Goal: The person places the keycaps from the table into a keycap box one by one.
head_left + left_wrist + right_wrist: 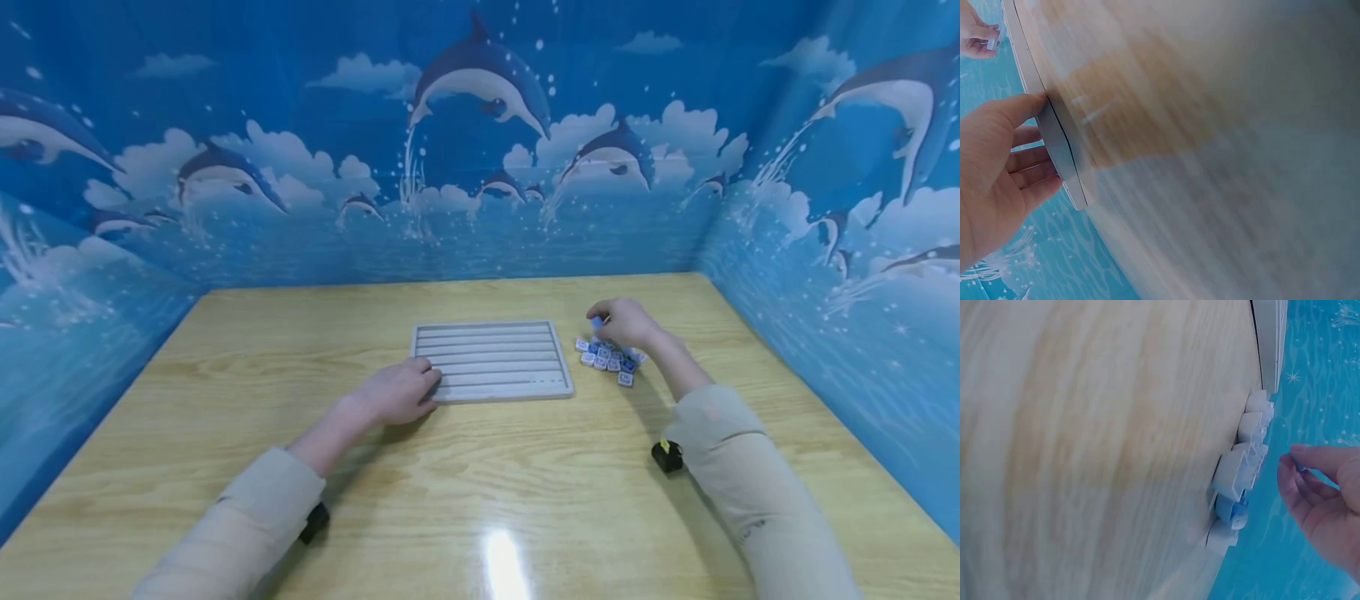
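A pale grey tray point(491, 360) with several long parallel ridges lies flat on the wooden table. At its left end, my left hand point(403, 390) grips the near corner; the left wrist view shows the thumb and fingers of that hand point(1007, 147) against the tray's edge point(1060, 144). Over to the right, my right hand point(626, 322) pinches a small blue keycap point(597, 322) between thumb and fingertips, above a loose pile. White and blue keycaps point(602, 362) make up this pile, some with square markings on top. In the right wrist view, the fingers mostly hide the held keycap.
The wooden table point(450, 475) runs back to a blue dolphin-printed curtain point(480, 208), which also closes off both sides. One white keycap point(626, 379) lies at the pile's near edge. Small dark devices point(667, 456) hang under both sleeves.
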Tool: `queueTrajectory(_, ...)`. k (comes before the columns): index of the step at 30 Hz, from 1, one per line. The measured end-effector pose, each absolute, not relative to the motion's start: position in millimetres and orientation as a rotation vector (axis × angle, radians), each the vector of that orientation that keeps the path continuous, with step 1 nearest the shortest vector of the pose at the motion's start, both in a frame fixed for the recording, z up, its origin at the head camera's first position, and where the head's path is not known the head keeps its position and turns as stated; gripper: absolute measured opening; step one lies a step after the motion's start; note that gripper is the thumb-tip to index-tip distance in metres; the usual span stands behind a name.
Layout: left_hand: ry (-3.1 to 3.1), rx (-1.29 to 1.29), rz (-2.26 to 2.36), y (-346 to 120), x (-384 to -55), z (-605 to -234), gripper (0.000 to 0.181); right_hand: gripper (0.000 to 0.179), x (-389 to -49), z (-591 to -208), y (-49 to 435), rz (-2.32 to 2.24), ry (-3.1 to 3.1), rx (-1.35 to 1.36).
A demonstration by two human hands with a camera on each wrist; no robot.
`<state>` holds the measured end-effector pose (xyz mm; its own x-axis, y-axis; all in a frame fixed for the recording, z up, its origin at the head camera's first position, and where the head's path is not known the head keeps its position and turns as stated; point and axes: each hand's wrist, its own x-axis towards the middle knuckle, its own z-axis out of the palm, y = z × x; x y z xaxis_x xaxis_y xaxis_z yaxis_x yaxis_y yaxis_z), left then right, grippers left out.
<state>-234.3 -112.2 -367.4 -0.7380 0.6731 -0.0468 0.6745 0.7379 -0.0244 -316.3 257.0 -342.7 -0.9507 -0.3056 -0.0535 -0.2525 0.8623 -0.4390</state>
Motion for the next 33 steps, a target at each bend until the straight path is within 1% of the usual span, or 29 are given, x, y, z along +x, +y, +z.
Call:
queueTrajectory(7,2.899,1.128,-0.051,-113,-233,-368,0.044,0.035,-314,-338,244,-0.857,2.876,-0.531)
queueTrajectory(17,2.903,1.141,-0.054,-113,-233,-366,0.043,0.034,-307,-326,216,-1.109,2.738,-0.536)
queueTrajectory(26,2.902,1.125,-0.062,-114,-233,-366,0.043,0.026,-313,-318,178,-1.122,2.658,-0.642)
queueTrajectory(33,2.897,1.121,-0.078,-112,-233,-367,0.042,0.032,-320,-316,142,-0.94,2.716,-0.764)
